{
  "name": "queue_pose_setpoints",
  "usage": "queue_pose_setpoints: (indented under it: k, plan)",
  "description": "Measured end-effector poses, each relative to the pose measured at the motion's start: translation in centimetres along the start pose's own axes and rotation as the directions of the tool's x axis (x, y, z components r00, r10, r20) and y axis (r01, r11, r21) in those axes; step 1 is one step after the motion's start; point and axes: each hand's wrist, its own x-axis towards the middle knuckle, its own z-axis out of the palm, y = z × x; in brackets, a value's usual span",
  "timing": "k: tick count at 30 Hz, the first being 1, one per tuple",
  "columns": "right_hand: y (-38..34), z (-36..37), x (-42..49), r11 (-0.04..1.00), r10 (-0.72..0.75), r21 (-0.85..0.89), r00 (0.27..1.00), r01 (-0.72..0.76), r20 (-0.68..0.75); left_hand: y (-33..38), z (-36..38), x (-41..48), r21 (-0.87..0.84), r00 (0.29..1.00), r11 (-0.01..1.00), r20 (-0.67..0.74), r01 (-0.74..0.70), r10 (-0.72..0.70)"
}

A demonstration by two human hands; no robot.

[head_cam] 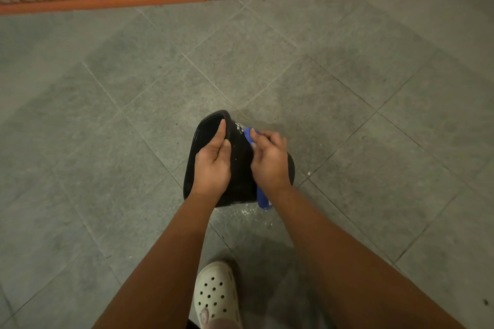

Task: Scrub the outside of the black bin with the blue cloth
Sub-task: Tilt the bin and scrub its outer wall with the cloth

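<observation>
Soap suds fleck the wall of the black bin, which lies tipped on the tiled floor just ahead of your white clog, its open mouth turned away from you so the outer side faces up within reach; your left hand rests on the wall near the rim, thumb and forefinger spread and laid flat rather than pinching, likely to stop the bin rolling under pressure; your right hand has its grip closed round the blue cloth, which shows past the fingertips and again below the wrist; that hand presses the cloth onto the right flank, where I judge the scrubbing is under way; wet patches darken the floor beneath, so the bin could slide.
</observation>
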Motion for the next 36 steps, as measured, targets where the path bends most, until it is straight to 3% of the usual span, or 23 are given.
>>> queue_pose_setpoints:
  k: [3, 9, 16, 22, 29, 33, 36]
  plan:
    - [0.6, -0.7, -1.1, 0.999, -0.045, 0.016, 0.999, 0.045, -0.012, -0.2, -0.2, 0.4, -0.040, 1.000, 0.999, 0.014, 0.006, -0.005]
    - [0.5, -0.3, -3.6, 0.937, -0.350, 0.021, 0.931, 0.349, 0.102, -0.1, -0.3, 0.5, -0.182, 0.999, 0.982, 0.032, 0.047, -0.042]
    - [-0.2, 0.3, -0.3, 0.997, -0.056, 0.046, 0.997, 0.058, -0.044, 0.0, -0.1, 0.2, -0.149, 0.998, 0.987, 0.031, 0.054, -0.050]
    - [0.1, 0.2, -3.0, 0.954, -0.300, 0.012, 0.953, 0.300, 0.038, 0.0, -0.3, 0.0, -0.168, 0.999, 0.985, 0.036, 0.043, -0.038]
    - [-0.3, 0.5, 0.4, 1.000, 0.011, -0.016, 1.000, -0.011, -0.005, 0.6, -0.2, -1.1, -0.025, 1.000, 1.000, 0.012, 0.009, -0.009]
    - [-0.2, -0.4, -0.7, 1.000, 0.002, -0.018, 1.000, -0.002, 0.001, 2.3, 0.2, -1.1, -0.054, 0.983, 0.982, 0.035, 0.181, -0.179]
    - [0.2, -0.5, -1.8, 0.996, -0.083, 0.019, 0.996, 0.082, 0.042, 2.7, 0.2, -0.5, -0.146, 0.958, 0.947, 0.033, 0.287, -0.285]
